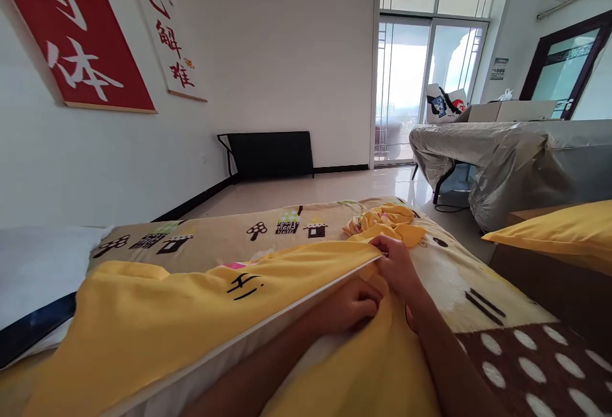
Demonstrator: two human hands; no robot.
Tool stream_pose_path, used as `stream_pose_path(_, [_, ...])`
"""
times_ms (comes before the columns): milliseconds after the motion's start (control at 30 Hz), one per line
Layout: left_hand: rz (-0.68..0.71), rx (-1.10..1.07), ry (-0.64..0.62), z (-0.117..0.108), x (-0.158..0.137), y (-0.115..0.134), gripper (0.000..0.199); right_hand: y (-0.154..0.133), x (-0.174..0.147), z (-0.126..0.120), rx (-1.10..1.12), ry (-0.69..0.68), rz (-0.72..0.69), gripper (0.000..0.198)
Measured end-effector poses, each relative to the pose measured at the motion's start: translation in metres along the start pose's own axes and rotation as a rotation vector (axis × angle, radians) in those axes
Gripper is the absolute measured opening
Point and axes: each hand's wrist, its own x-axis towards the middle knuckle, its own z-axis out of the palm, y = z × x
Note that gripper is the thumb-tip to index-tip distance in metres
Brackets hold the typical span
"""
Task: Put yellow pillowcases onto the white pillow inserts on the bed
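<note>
A yellow pillowcase (157,321) with a black printed pattern spreads across the lower view, its long side opening edged by a white strip. White material shows inside the opening. My right hand (396,267) pinches the far edge of the case near the opening's right end. Reaching through the opening, my left hand (351,305) has its fingers curled closed against the yellow cloth, just below my right hand; its fingertips are partly hidden in the folds. Beyond them lies a crumpled yellow cloth (382,220).
Beneath is a patterned beige blanket (224,232). A white pillow (43,264) and a dark flat object (38,331) lie left. Another yellow cushion (564,232) is at right. Further off stand a covered table (507,155) with a cardboard box (519,111) and a black folded frame (272,154).
</note>
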Motion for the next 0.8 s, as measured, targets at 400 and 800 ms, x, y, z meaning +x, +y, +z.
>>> stream_pose_path(400, [0.247,0.699,0.465,0.017,-0.012,0.022,0.035,-0.033,-0.026,-0.017,-0.647,0.034,0.015,0.034])
stream_pose_path(800, [0.015,0.772,0.28,0.013,-0.007,0.013,0.035,-0.006,-0.006,0.005,-0.102,0.069,-0.14,0.026])
